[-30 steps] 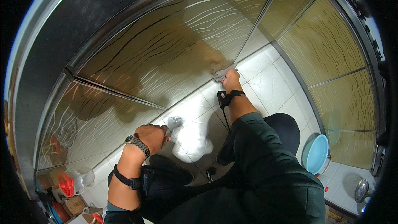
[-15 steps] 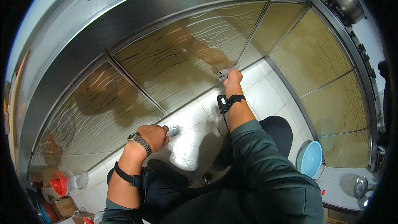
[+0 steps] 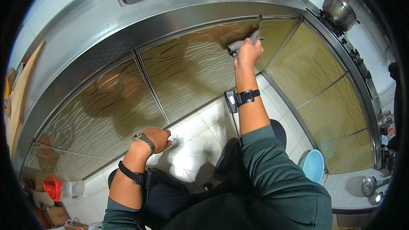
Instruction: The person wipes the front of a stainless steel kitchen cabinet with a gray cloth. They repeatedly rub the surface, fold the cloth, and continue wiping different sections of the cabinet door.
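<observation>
Two hands busy: right hand (image 3: 247, 53) fingers clamped on grey cloth (image 3: 242, 44) at cabinet door (image 3: 191, 70) top; left hand (image 3: 156, 139) closed on white spray bottle (image 3: 172, 138); lower panels seemingly left.

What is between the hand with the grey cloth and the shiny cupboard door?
Nothing visible. The right hand presses the grey cloth straight against the cupboard door near its top edge. The left hand is low down, holding something white.

Soft overhead light is mirrored as glare on the glossy wavy-patterned golden cabinet doors (image 3: 191, 66), while straight edges are bent and darkened at the fisheye rim
</observation>
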### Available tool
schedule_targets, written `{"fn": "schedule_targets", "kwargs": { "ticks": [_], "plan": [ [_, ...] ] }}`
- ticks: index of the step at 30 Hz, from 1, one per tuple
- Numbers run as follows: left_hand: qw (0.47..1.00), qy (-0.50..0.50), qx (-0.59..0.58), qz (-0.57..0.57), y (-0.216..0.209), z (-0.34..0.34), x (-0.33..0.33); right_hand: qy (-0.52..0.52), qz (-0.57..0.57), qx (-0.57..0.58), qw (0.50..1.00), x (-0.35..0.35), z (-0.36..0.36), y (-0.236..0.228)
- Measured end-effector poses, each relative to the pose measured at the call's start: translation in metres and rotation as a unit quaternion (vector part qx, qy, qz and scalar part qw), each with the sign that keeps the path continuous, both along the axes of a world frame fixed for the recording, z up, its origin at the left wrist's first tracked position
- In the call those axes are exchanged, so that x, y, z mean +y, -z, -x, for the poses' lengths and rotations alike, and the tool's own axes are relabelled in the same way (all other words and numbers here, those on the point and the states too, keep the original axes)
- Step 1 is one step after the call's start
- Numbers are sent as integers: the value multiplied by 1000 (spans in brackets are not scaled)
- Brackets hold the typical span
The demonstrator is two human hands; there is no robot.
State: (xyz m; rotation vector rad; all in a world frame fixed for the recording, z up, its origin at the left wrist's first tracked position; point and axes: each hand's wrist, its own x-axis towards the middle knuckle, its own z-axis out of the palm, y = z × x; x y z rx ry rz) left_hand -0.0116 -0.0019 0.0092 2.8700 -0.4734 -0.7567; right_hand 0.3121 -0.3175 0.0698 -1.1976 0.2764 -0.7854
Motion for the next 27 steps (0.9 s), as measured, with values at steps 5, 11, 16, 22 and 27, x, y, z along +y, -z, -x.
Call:
{"fn": "schedule_targets", "kwargs": {
  "ticks": [5, 11, 16, 22, 27],
  "plan": [
    [1000, -20, 12, -2, 1, 2, 1, 45, 184, -56, 980, 7, 19, -25],
    [999, -20, 25, -13, -3, 2, 0, 86, 358, -168, 914, 36, 49, -19],
    [999, -20, 26, -18, -5, 3, 1, 64, 391, -240, 886, 107, 107, -2],
    [999, -25, 33, -12, -8, 7, 3, 6, 477, -325, 816, 169, 175, 4],
    [999, -38, 35, -7, -8, 8, 9, -72, 477, -376, 791, 183, 203, -7]
  ]
}}
